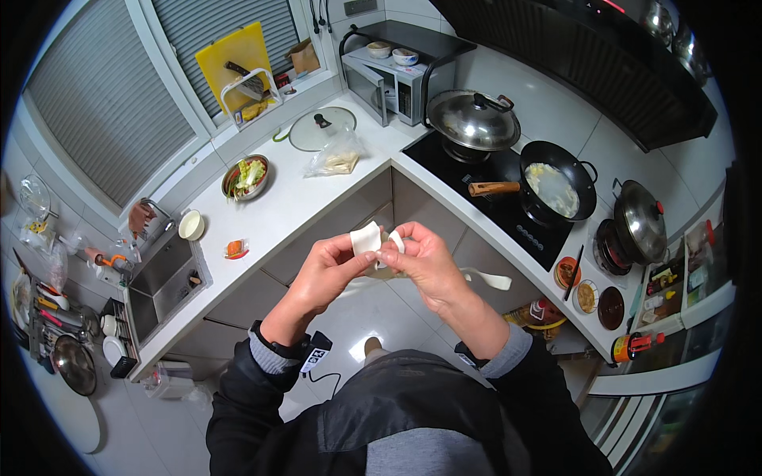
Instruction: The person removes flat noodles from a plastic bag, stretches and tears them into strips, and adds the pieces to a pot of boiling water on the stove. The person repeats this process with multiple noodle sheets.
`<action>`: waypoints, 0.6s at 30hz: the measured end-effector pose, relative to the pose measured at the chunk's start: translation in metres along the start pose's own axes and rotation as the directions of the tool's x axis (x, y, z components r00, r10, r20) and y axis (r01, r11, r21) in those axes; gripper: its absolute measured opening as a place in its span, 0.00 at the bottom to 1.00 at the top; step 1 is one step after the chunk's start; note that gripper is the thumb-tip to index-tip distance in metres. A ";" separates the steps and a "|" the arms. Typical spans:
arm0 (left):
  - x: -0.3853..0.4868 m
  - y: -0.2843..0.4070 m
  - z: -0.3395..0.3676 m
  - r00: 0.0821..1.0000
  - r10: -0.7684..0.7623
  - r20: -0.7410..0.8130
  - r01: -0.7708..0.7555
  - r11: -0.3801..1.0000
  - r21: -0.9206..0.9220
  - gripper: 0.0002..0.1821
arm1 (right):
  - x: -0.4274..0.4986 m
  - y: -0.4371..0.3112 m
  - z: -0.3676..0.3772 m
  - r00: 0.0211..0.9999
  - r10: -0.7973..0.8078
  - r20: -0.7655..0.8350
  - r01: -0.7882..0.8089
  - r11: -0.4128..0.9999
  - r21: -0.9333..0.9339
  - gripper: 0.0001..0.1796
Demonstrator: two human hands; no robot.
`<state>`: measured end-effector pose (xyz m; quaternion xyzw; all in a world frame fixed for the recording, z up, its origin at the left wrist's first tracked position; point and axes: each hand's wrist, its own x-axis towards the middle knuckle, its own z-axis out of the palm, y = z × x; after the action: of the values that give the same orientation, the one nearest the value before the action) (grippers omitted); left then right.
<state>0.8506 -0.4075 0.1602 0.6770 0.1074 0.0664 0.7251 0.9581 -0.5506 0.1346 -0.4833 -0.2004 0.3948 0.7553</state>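
A pale, wide strip of dough (365, 238) is pinched between the thumb and fingers of my left hand (330, 262). My right hand (425, 256) grips the same dough close by, with a loop of it over the fingers. Both hands are in the air, in front of the counter's inner corner. Behind my right wrist a long dough end (494, 279) hangs out to the side. How the pieces join is hidden by my fingers. To the upper right, an open black wok (586, 172) on the cooktop holds whitish liquid with pale pieces in it.
A wooden wok handle (494, 188) juts toward me over the cooktop. A lidded pan (476, 119) stands behind it. On the left counter (286, 205) are a bag of pale dough sheets (340, 162), a glass lid (312, 134) and a metal bowl of vegetables (247, 177).
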 end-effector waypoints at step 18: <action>-0.001 -0.020 -0.098 0.992 0.030 -0.124 -0.121 0.539 -0.834 0.13 | -0.026 -0.035 -0.103 0.985 -0.168 0.022 0.132 0.838 0.529 0.13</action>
<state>0.8248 -0.3141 0.1344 0.2477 0.0674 0.1729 0.9509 1.0269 -0.6383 0.1209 -0.2276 -0.1473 0.3902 0.8799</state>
